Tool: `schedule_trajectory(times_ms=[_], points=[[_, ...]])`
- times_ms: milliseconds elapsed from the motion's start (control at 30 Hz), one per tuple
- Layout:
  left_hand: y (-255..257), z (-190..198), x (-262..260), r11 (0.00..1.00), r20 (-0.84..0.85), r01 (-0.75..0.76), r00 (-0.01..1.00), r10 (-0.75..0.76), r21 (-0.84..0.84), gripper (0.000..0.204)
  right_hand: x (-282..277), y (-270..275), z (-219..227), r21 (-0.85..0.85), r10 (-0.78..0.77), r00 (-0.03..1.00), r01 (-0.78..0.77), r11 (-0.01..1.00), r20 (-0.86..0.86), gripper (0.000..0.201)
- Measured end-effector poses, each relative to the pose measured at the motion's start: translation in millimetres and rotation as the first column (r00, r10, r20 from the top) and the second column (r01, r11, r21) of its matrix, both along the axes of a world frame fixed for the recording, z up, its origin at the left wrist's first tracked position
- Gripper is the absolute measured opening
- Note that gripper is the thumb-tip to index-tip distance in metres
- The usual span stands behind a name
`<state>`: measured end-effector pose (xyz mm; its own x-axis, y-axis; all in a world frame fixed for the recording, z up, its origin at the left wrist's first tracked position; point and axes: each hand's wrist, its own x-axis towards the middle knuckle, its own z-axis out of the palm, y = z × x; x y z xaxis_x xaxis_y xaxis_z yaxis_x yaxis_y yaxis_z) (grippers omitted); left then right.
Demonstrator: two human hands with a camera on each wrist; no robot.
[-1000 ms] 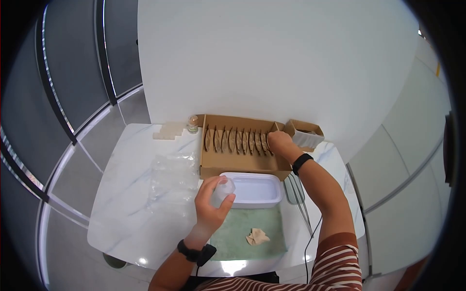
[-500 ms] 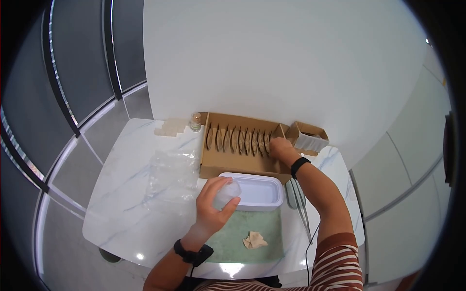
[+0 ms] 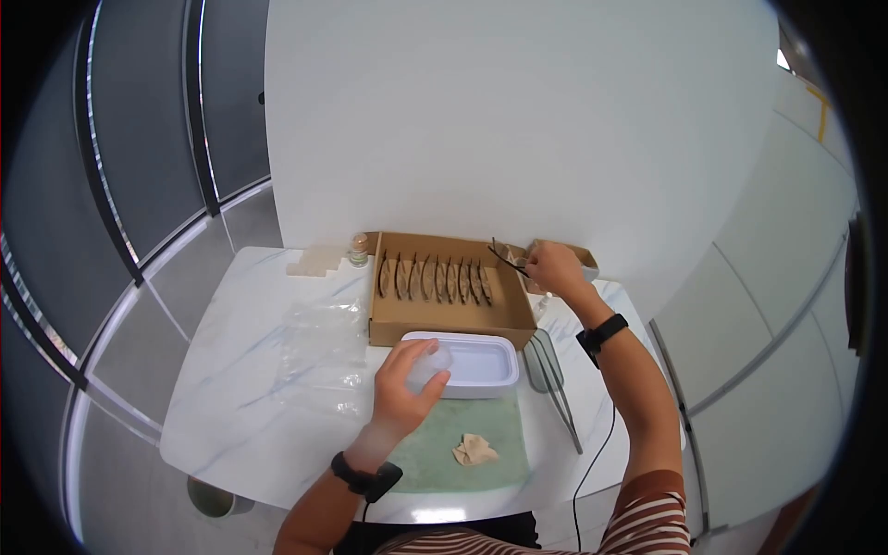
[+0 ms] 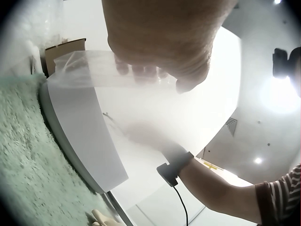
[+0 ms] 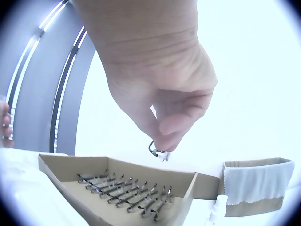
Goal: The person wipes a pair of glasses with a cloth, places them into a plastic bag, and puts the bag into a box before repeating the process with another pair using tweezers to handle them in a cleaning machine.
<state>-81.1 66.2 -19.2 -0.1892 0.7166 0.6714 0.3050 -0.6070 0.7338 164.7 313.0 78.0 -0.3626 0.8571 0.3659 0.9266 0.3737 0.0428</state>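
My right hand (image 3: 557, 268) pinches a pair of dark-framed eyeglasses (image 3: 509, 259) by one end, raised above the right edge of a cardboard box (image 3: 444, 328). The right wrist view shows the fingertips together on the eyeglasses (image 5: 159, 153). A row of several more eyeglasses (image 5: 129, 193) stands in the box. Over the near left corner of a white basin (image 3: 462, 391), my left hand (image 3: 402, 398) grips a translucent plastic bag (image 3: 428, 368), with fingers and thumb curled round it. In the left wrist view the hazy bag (image 4: 75, 68) spreads under the fingers.
Clear plastic bags (image 3: 319, 351) lie on the left of the marble-patterned table. A green towel (image 3: 425, 462) with a crumpled beige cloth (image 3: 474, 450) lies in front. A lidded jar (image 3: 359, 250) stands behind left. A grey cloth (image 5: 258, 181) drapes a smaller box; a white bottle (image 5: 218, 207) stands beside it.
My right hand has lifted a pair of eyeglasses from the right end of the row and moved up and right with it. My left hand keeps its grip on the bag.
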Motion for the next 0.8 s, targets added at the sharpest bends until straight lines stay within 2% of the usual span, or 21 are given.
schedule_trajectory(times_ms=[67,100,167,233,300,367,433,567,667,800], points=[[-1,-1,1,1.000,-0.007,0.003,1.000,-0.003,-0.009,0.042,3,-43,29,-0.075,0.043,0.988,-0.055,0.996,-0.146,0.014],[-1,-1,1,1.000,-0.010,-0.005,1.000,0.005,-0.015,0.042,7,-57,35,-0.069,0.039,0.989,-0.049,0.996,-0.143,0.014],[-2,-2,0,1.000,-0.009,-0.010,1.000,0.010,-0.020,0.042,17,-81,42,-0.096,0.113,0.943,-0.150,0.984,-0.313,0.016],[-1,0,0,0.999,-0.045,-0.032,0.998,0.033,0.004,0.041,24,-107,48,-0.118,0.130,0.930,-0.180,0.977,-0.342,0.017],[-1,1,1,0.999,-0.059,-0.026,0.998,0.027,0.021,0.041,29,-125,47,-0.152,0.136,0.865,-0.236,0.960,-0.483,0.018],[-3,0,0,0.999,-0.079,-0.039,0.996,0.040,0.020,0.041,31,-144,50,-0.202,0.118,0.855,-0.250,0.947,-0.505,0.018],[-4,1,-1,1.000,-0.114,0.000,0.993,-0.001,-0.006,0.042,37,-155,46,-0.124,0.215,0.826,-0.322,0.939,-0.522,0.016],[-2,-2,-1,0.998,-0.141,-0.033,0.990,0.024,-0.056,0.044,44,-178,46,-0.137,0.301,0.795,-0.429,0.893,-0.527,0.014],[-4,1,-1,0.994,-0.230,-0.101,0.969,0.089,-0.044,0.043,42,-196,55,-0.280,0.258,0.792,-0.469,0.838,-0.554,0.010],[-5,0,-3,0.991,-0.278,-0.127,0.954,0.111,-0.042,0.046,39,-205,62,-0.381,0.227,0.820,-0.466,0.799,-0.526,0.012]])
